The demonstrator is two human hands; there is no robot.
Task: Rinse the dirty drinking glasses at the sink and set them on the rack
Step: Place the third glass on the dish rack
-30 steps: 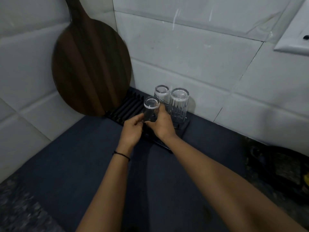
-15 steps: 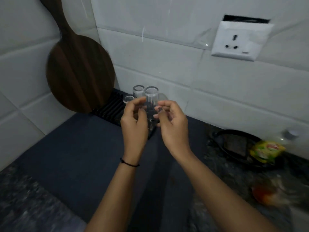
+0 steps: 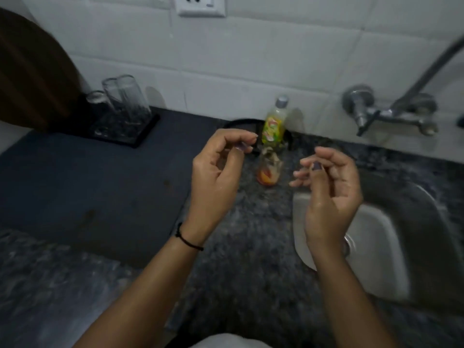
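Fingers (image 3: pixel 236 136) of the left hand (image 3: pixel 216 172) and those of the right hand (image 3: pixel 331 194) are loosely curled and hold nothing. Both hands are raised, palms turned toward each other, with a wet shine on them. A black band (image 3: pixel 188 241) circles the left wrist.

Below the right hand lies the steel sink (image 3: pixel 376 259), so that hand is the nearer one for any rinsing. No glass shows in the part of the basin in view, and the rest is hidden by the arm and blur. The left hand hangs over the speckled counter (image 3: pixel 251 247), just beside the dark mat (image 3: pixel 88 184).

Beyond the fingers stand a small blurred jar (image 3: pixel 268 172) and a yellow-green bottle (image 3: pixel 275 124).

The 3 glasses (image 3: pixel 128 99) stand on end, long axes vertical, on the black rack (image 3: pixel 143 133) — far and to the left of both hands, nearer the left. A wooden board (image 3: pixel 32 71) leans behind them.

The tap (image 3: pixel 364 111) is on the tiled wall, beyond and right of the right hand. My guess is that the next reach goes right, toward the sink — if another dirty glass waits.
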